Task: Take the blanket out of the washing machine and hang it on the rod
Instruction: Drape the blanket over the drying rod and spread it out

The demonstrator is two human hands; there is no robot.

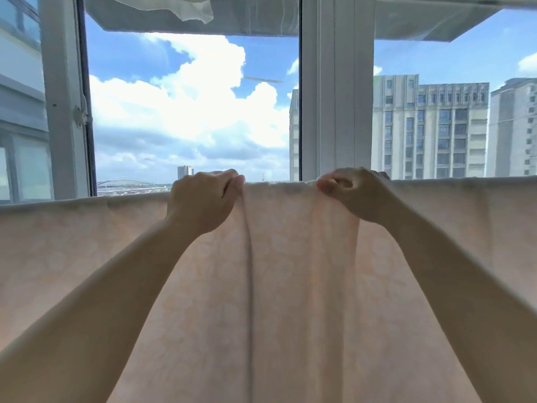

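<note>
Across the lower half of the view hangs the blanket (pixel 290 271), pale peach with a faint floral pattern, spread wide from the left edge to the right edge. Its top edge runs in a nearly level line, draped over something that it hides completely, so the rod itself cannot be seen. A long vertical crease falls from the top edge down the middle of the cloth.

Both bare arms reach up to that top edge. The left hand (pixel 203 199) has its fingers curled tight over the fold and pinches the cloth at the head of the crease. The right hand (pixel 354 193), just beside it, also grips the top edge, fingers curled with the cloth gathered under them. A short stretch of blanket lies between the two hands.

Behind the blanket stands a large window (pixel 191 112). A white frame post (pixel 337 88) rises between the panes, directly above the right hand, and a second frame upright (pixel 64 97) with a small latch stands at the left. Beyond the glass the sky is bright blue with heavy white clouds. Tall pale apartment blocks (pixel 430 126) fill the right side, and low distant buildings sit on the horizon near the left hand. At the top, a sheer white cloth (pixel 180 7) hangs down beneath an overhang (pixel 203 24).
</note>
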